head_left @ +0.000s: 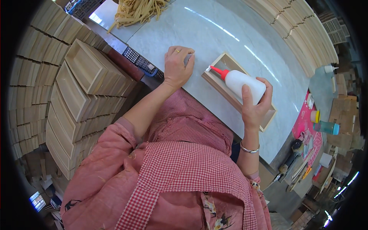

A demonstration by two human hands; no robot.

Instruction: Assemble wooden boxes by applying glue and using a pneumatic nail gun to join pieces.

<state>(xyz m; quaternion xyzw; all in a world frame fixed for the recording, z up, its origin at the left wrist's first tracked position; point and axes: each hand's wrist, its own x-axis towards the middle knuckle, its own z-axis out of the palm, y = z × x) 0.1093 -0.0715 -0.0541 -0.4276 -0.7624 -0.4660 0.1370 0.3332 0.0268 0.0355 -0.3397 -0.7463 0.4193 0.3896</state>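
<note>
Bottle of white plastic with a red nozzle [245, 86] tilted over a shallow rectangular box of pale wood [216, 84]

Nearest, at the bottom of the frame, a red-and-white checked cloth apron [199, 166] covers a faded pink long-sleeved garment [103, 165]. A silver-coloured metal bracelet [250, 150] circles the right wrist. Right of the frame's centre, the right hand [256, 107] has its grip wrapped round the bottle's body; the nozzle points left and slightly up, its tip at the box's left corner, whether touching I cannot tell. The box lies on a grey marbled worktop [191, 27], near its front edge. Left of the box, the left hand [176, 67] is curled, its grip pinching a small grey object [188, 59] mostly hidden by the fingers. Farther off, shallow pale-wood trays [85, 65] stand stacked at the frame's left. A tangled heap of flat pale yellow strips [140, 11] lies at the top, left of centre; long rows of pale wooden pieces [299, 38] line the upper right.
</note>
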